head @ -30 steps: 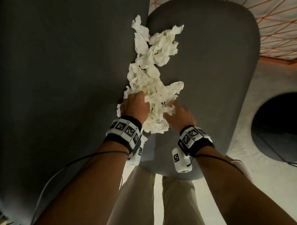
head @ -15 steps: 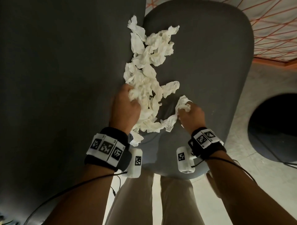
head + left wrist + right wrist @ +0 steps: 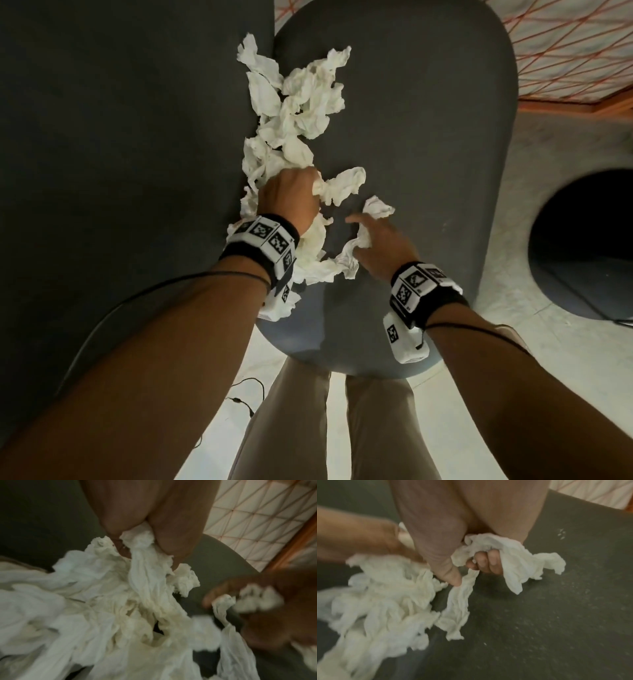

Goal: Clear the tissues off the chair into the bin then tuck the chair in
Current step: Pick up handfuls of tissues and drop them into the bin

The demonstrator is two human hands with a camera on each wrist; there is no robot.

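Crumpled white tissues (image 3: pixel 294 102) lie in a long heap along the left side of the grey chair seat (image 3: pixel 428 137). My left hand (image 3: pixel 291 198) grips a bunch of tissues (image 3: pixel 142 563) near the middle of the heap, with more hanging under the wrist. To its right my right hand (image 3: pixel 376 240) holds a twisted tissue (image 3: pixel 513 559), fingers curled round it, one end trailing on the seat. The dark round bin (image 3: pixel 582 246) stands on the floor to the right of the chair.
A dark grey surface (image 3: pixel 120 171), the chair's backrest or a table, fills the left of the head view. A pale rug with an orange grid (image 3: pixel 565 44) lies at the far right. My legs (image 3: pixel 342 428) stand at the seat's near edge. A thin cable (image 3: pixel 246 394) trails on the floor.
Both hands have gathered tissue from the near end of the heap. The left hand moved forward into the pile and the right hand shifted right with a tissue in its fingers.
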